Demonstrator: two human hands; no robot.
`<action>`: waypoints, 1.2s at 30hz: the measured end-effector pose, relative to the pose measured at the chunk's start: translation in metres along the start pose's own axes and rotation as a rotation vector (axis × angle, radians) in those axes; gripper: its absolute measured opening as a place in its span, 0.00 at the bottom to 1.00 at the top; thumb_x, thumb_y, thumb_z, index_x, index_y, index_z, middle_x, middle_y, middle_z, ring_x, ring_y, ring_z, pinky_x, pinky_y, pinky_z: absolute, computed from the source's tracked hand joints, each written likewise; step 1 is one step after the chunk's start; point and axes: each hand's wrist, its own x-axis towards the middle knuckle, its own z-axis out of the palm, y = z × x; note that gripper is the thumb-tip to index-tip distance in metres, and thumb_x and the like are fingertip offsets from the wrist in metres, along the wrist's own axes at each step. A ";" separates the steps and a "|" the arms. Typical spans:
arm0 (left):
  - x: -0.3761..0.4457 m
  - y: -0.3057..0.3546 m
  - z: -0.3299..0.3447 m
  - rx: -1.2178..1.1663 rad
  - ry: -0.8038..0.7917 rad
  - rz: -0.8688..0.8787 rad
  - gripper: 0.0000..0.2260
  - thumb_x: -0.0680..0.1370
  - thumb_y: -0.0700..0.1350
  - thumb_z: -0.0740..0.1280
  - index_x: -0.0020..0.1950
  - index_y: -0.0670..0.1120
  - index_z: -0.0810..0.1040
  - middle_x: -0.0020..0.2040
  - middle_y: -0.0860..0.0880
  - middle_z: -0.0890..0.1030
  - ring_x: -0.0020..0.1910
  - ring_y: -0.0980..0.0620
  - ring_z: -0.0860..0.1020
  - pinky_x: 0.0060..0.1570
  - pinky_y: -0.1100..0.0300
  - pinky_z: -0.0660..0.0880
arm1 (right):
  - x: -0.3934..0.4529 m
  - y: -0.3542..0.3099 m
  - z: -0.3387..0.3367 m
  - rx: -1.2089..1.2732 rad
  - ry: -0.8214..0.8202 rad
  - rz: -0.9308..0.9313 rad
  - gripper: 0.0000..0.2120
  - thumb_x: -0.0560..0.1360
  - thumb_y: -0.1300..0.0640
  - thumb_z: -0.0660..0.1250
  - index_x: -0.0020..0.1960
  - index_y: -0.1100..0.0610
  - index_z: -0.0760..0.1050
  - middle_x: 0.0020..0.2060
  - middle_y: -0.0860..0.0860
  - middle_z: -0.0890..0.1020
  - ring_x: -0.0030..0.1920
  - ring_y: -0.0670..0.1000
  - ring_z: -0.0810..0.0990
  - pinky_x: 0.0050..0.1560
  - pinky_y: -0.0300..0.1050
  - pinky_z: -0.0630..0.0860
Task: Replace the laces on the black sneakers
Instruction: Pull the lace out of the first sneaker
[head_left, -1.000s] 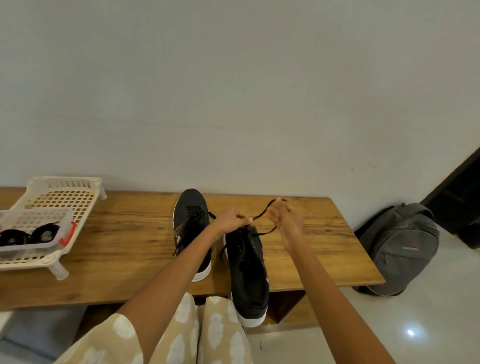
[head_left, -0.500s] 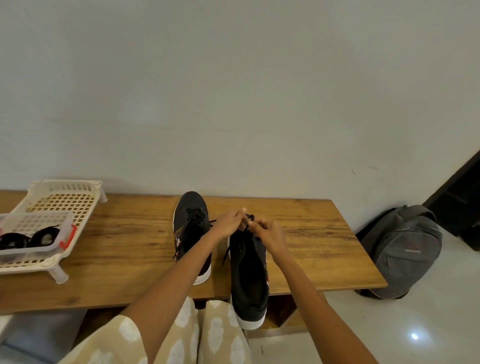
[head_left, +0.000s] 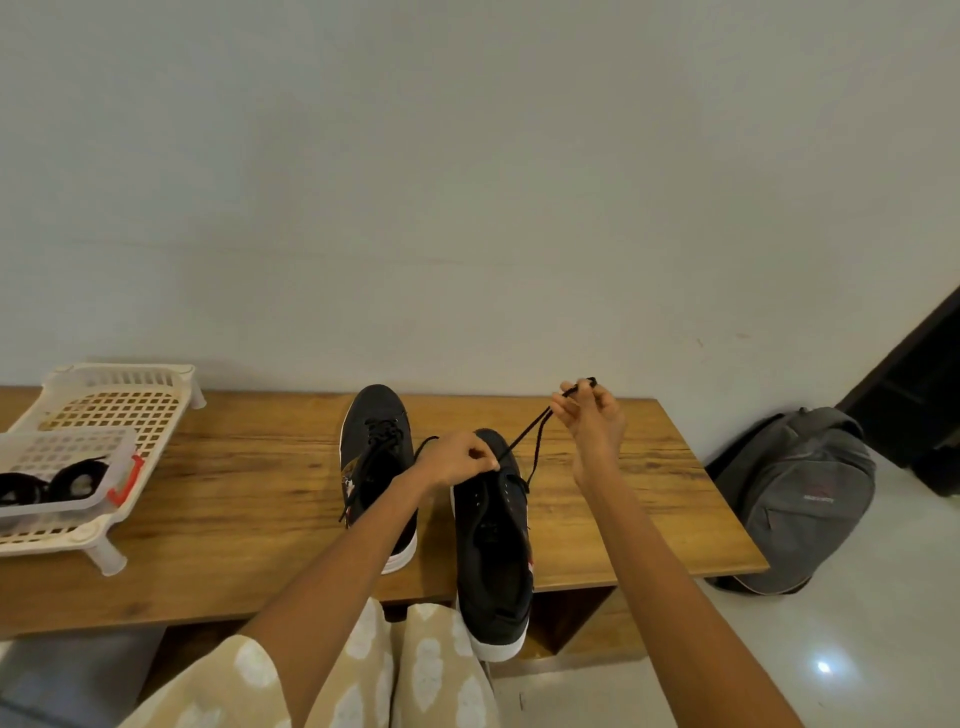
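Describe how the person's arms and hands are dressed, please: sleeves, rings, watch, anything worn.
Both forearms are bare. The left hand and right hand show no ring, watch, bracelet or glove. Only the left upper arm is covered, by a loose beige sleeve printed with pale white leaf-like shapes. No sleeve shows on the right arm.

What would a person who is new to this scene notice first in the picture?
First, the right hand, raised over the middle of the wooden bench, pinching a black lace that runs taut down to the nearer black sneaker. The left hand pinches at that sneaker's front eyelets. A second sneaker, already laced, lies just left of it, and a white plastic rack stands at the bench's left end.
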 end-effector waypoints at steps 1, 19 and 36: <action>0.001 -0.001 0.001 -0.007 0.030 -0.005 0.08 0.78 0.44 0.65 0.50 0.44 0.83 0.50 0.47 0.82 0.51 0.50 0.78 0.56 0.52 0.74 | 0.003 -0.003 -0.002 0.060 0.037 -0.011 0.11 0.80 0.57 0.62 0.56 0.64 0.74 0.44 0.55 0.82 0.39 0.49 0.84 0.44 0.42 0.82; 0.009 0.017 0.012 0.559 -0.039 -0.289 0.07 0.75 0.44 0.65 0.50 0.42 0.73 0.52 0.42 0.75 0.49 0.44 0.76 0.43 0.52 0.75 | -0.018 0.079 -0.037 -1.069 -0.335 0.020 0.11 0.80 0.58 0.59 0.55 0.60 0.79 0.46 0.53 0.82 0.49 0.52 0.80 0.50 0.46 0.75; -0.011 -0.009 0.022 0.399 0.401 -0.077 0.11 0.79 0.50 0.62 0.45 0.47 0.82 0.41 0.51 0.82 0.40 0.51 0.79 0.36 0.59 0.72 | -0.023 0.057 -0.013 -1.277 -0.665 -0.144 0.13 0.81 0.58 0.58 0.62 0.57 0.76 0.56 0.51 0.80 0.56 0.48 0.77 0.46 0.34 0.67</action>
